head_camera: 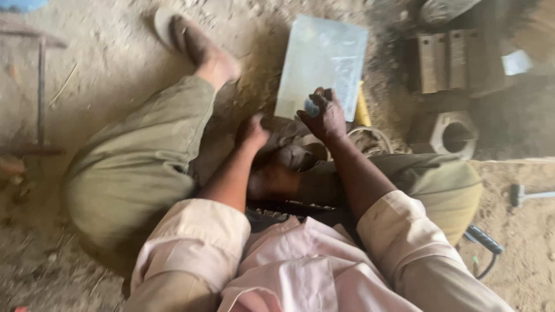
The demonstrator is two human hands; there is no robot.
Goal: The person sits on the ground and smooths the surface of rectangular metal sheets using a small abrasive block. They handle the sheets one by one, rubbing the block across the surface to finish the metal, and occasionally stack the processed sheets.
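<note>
Right hand pinches a small grey piece over the pale slab; left hand rests low.

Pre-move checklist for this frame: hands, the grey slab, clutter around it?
1. Right hand touching the grey slab: ok, at its near edge.
2. Small bluish piece in right fingers: cannot tell, blurred.
3. Left hand free: cannot tell, low on the sandy ground.
4. Slab lying flat: ok.
5. Hammer away from the hands: ok, far right.
6. Metal blocks clear of the slab: ok, apart.
</note>
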